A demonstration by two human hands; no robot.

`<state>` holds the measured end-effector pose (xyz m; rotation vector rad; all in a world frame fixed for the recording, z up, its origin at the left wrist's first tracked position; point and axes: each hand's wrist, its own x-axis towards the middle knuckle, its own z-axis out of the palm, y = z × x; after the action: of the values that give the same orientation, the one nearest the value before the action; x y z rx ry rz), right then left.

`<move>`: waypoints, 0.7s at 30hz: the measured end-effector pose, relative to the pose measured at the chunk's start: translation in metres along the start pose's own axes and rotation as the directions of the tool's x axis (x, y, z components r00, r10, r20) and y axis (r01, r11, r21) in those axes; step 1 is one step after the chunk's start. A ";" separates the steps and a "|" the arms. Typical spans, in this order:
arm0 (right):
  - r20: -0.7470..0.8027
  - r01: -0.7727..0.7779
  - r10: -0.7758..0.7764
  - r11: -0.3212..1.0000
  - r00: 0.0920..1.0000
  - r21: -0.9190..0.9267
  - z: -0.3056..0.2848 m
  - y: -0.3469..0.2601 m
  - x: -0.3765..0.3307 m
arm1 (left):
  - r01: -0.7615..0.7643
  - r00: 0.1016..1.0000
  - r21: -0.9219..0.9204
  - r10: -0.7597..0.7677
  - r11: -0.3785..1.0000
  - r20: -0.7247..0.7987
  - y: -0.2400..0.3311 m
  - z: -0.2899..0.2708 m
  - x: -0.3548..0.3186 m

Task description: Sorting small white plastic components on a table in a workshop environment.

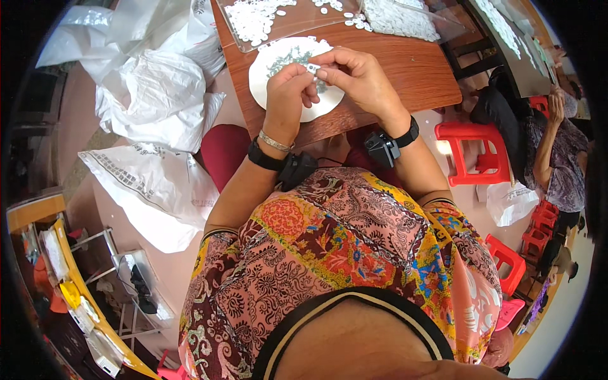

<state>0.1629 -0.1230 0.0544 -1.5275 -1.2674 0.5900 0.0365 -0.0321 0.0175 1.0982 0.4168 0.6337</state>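
Note:
Above a round white plate point(258, 79), my left hand point(288, 92) and my right hand point(362, 79) meet at a small white oval plastic piece point(312, 67) with dark spots on it. The right thumb and forefinger pinch it from one side. The left thumb and fingertips close on it from the other; the remaining left fingers are curled. Many tiny grey-green pieces point(288, 58) lie scattered on the plate; my hands hide some of them. Loose white oval pieces point(250, 18) fill part of a shallow clear tray point(304, 26) beyond the plate.
The plate rests on a brown wooden table point(411, 82). A clear bag of white pieces point(399, 20) lies at its far side. Large white sacks point(155, 95) stand on the left floor. A red stool point(475, 154) and a seated person point(557, 152) are to the right.

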 end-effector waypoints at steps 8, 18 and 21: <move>0.058 0.075 -0.069 0.992 0.996 -0.097 -0.002 -0.001 -0.003 | 0.037 0.999 0.014 -0.037 0.999 0.036 0.000 0.000 0.002; 0.017 0.275 -0.312 0.813 0.950 -0.514 0.011 -0.006 -0.006 | 0.020 0.999 0.014 -0.019 1.000 -0.042 -0.002 0.002 -0.003; 0.021 0.272 -0.300 0.830 0.954 -0.486 0.011 -0.009 -0.005 | 0.017 0.999 0.004 -0.017 1.000 -0.052 -0.005 0.000 -0.002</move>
<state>0.1480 -0.1238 0.0572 -1.6903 -1.6466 0.0221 0.0367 -0.0348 0.0134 1.0835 0.4718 0.6477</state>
